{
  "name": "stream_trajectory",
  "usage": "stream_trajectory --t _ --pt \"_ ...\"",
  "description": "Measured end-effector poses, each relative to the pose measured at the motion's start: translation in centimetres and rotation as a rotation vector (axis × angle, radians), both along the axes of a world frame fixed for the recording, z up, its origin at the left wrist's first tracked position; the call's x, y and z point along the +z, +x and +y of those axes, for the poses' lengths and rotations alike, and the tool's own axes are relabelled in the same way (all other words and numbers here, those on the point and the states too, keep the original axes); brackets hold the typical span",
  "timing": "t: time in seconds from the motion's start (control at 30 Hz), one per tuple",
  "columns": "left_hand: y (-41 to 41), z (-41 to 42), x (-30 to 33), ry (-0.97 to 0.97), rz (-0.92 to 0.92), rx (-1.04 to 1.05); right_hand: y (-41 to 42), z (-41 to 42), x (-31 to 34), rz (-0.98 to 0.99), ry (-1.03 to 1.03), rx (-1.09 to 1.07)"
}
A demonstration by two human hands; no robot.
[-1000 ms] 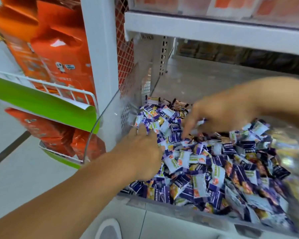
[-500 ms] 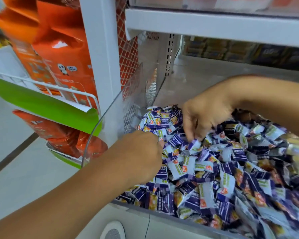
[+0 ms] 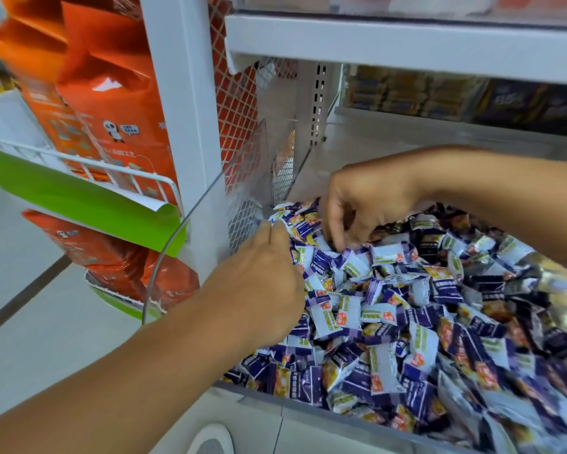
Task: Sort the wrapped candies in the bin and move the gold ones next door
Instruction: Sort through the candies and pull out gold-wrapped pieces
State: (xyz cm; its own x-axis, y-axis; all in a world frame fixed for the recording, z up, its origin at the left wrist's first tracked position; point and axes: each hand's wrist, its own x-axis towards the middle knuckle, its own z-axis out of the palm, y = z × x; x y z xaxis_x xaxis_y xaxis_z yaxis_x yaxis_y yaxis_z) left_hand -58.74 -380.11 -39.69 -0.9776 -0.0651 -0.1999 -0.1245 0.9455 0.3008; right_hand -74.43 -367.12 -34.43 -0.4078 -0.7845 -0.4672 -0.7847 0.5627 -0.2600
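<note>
White shop shelving (image 3: pixel 406 50) fills the far side, with a post (image 3: pixel 183 103) on the left and orange bags (image 3: pixel 111 93) hanging in a wire rack (image 3: pixel 79 165) beyond it. Below the shelf sits a clear-walled bin (image 3: pixel 190 244), heaped with wrapped candies (image 3: pixel 390 322) in purple, white and gold-printed wrappers. Near the bin's left wall, the left hand (image 3: pixel 262 290) rests on the heap, fingers curled into the candies; whether it holds one cannot be told. Just beyond it, at the far left of the pile, the right hand (image 3: pixel 364 204) points down with fingertips (image 3: pixel 337 244) pressed together among the candies, seemingly pinching one.
</note>
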Motion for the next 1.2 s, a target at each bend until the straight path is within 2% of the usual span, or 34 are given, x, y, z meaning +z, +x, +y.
stream_trajectory --t 0.17,0.23,0.3,0.37,0.5,0.67,0.77,0.9,1.0,1.1,1.13,1.2 --pt "-0.1 0.0 0.1 -0.105 -0.052 -0.130 1.3 -0.1 1.7 -0.190 0.296 0.014" --pt "-0.3 -0.2 0.2 -0.150 -0.051 -0.124 0.8 0.0 1.5 -0.208 0.171 -0.058" --pt "-0.2 -0.4 0.5 -0.193 -0.071 -0.127 -0.2 0.2 0.5 -0.031 -0.046 -0.090" --pt "-0.1 -0.3 0.8 -0.256 -0.103 -0.166 -0.6 -0.2 -0.7 0.116 -0.149 0.011" --pt "0.1 -0.1 1.1 -0.285 -0.142 -0.176 -0.1 -1.0 -2.8 0.130 0.007 0.155" --pt "0.4 -0.2 0.7 -0.306 -0.189 -0.182 0.3 -1.3 -3.5 0.289 -0.032 0.213" --pt "0.6 -0.1 0.8 -0.270 -0.202 -0.186 -0.1 -1.5 -2.5 0.287 0.006 0.119" --pt "0.5 0.0 0.9 -0.198 -0.179 -0.184 -1.7 0.0 0.1 0.326 -0.086 -0.036" --pt "0.3 0.0 0.9 -0.132 -0.015 -0.105 -1.7 0.0 0.1 0.190 -0.207 -0.204" --pt "0.0 0.1 0.6 -0.069 0.142 -0.011 -1.8 -0.6 -0.4 0.317 -0.140 -0.236" --pt "-0.2 0.0 0.4 -0.061 0.127 -0.012 -1.9 -0.6 -0.6 0.364 -0.085 -0.247" --pt "0.0 0.0 0.3 -0.075 -0.017 -0.082 -2.3 -0.5 -1.3 0.362 0.019 -0.269"
